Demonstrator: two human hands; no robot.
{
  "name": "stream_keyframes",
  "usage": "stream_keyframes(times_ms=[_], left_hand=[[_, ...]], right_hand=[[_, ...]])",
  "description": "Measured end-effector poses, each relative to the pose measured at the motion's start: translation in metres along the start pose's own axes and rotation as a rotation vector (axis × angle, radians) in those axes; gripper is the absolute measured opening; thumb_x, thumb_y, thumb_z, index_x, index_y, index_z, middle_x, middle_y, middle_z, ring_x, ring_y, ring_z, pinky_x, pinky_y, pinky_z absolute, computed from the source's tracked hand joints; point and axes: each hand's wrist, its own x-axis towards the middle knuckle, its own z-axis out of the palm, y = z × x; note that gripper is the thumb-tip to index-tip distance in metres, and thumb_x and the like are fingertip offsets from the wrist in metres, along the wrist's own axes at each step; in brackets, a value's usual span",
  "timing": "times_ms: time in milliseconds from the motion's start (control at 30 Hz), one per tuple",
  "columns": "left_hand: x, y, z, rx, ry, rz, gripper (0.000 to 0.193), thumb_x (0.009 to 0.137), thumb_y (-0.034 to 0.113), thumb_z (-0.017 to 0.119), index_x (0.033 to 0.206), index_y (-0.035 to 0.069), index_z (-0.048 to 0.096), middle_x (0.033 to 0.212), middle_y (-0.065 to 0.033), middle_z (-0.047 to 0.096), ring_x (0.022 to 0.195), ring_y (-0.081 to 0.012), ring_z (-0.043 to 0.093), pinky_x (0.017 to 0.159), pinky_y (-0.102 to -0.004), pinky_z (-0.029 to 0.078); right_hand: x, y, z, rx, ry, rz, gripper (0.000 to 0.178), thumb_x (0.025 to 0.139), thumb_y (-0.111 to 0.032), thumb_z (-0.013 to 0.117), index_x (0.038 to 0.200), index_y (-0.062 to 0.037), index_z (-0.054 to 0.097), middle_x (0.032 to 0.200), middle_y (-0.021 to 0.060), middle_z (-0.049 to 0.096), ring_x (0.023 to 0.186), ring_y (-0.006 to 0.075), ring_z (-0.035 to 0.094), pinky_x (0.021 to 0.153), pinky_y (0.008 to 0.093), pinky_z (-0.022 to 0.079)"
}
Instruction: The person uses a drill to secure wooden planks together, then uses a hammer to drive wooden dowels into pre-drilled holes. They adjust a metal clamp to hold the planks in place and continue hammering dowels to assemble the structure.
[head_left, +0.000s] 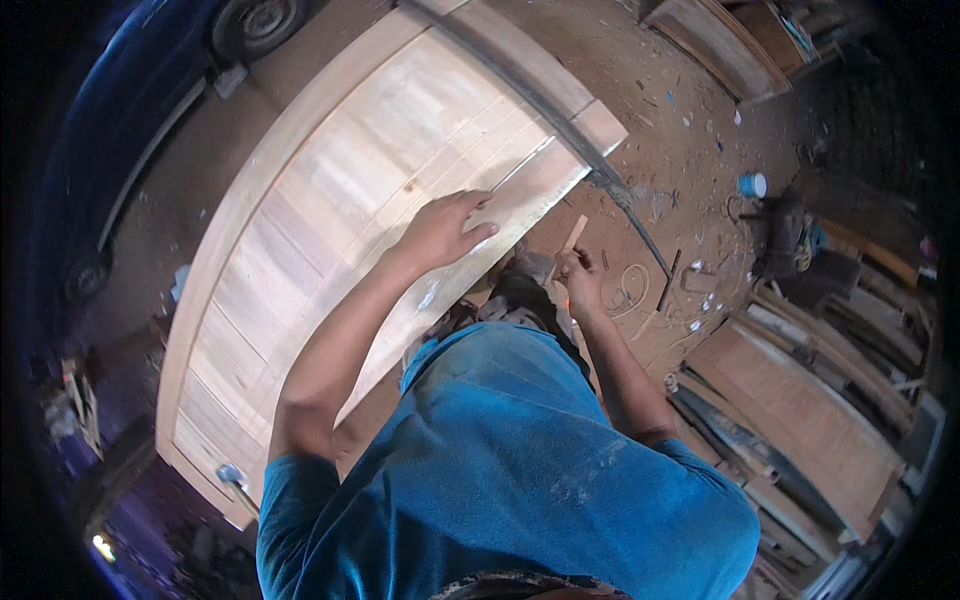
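Observation:
A large pale wooden door [340, 150], made of framed panels and boards, lies in front of me to the left. My left hand [445, 230] is over its near edge with thumb and fingers apart, holding nothing; whether it presses on the wood I cannot tell. Off the door's edge, my right hand [580, 278] is closed round a short, thin wooden strip [575, 232] that sticks up past the fingers. Across the door's far right end runs a long dark metal bar [510, 75]. A hammer [232, 476] rests at the door's near left end.
A dark blue vehicle [110, 110] stands beyond the door at left. Stacked planks and a wide board [795, 420] lie to my right. Wood scraps litter the dirt floor [640, 110], with a white and blue container [752, 185] farther off. Wooden furniture [720, 50] stands at the far right.

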Motion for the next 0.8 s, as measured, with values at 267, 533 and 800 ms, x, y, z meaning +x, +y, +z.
stream_keyframes(times_ms=[267, 533, 800], left_hand=[[0.212, 0.059, 0.066, 0.483, -0.2, 0.53, 0.064, 0.087, 0.031, 0.074, 0.142, 0.007, 0.052, 0.127, -0.0164, 0.061, 0.123, -0.0347, 0.055, 0.106, -0.0468, 0.041], [0.32, 0.063, 0.111, 0.785, -0.622, 0.703, 0.067, 0.072, 0.03, 0.085, 0.13, 0.007, 0.06, 0.122, -0.0142, 0.059, 0.12, -0.0344, 0.055, 0.102, -0.0459, 0.044], [0.342, 0.063, 0.117, 0.665, -0.746, 0.721, 0.061, 0.082, 0.046, 0.074, 0.128, 0.008, 0.065, 0.114, -0.0179, 0.06, 0.112, -0.0391, 0.056, 0.097, -0.0477, 0.045]], right_hand=[[0.019, -0.021, 0.051, -0.249, -0.078, -0.38, 0.047, 0.091, -0.026, 0.072, 0.128, 0.0016, 0.062, 0.097, 0.019, 0.07, 0.087, 0.0301, 0.07, 0.081, 0.04, 0.055], [0.051, -0.068, -0.032, -0.413, -0.135, -0.361, 0.046, 0.092, -0.032, 0.074, 0.122, 0.0016, 0.067, 0.098, 0.0147, 0.073, 0.086, 0.0197, 0.07, 0.08, 0.0353, 0.056], [0.055, -0.059, -0.154, -0.273, 0.022, -0.24, 0.039, 0.094, -0.028, 0.069, 0.119, 0.0022, 0.068, 0.099, 0.0201, 0.073, 0.091, 0.0275, 0.072, 0.08, 0.0387, 0.055]])
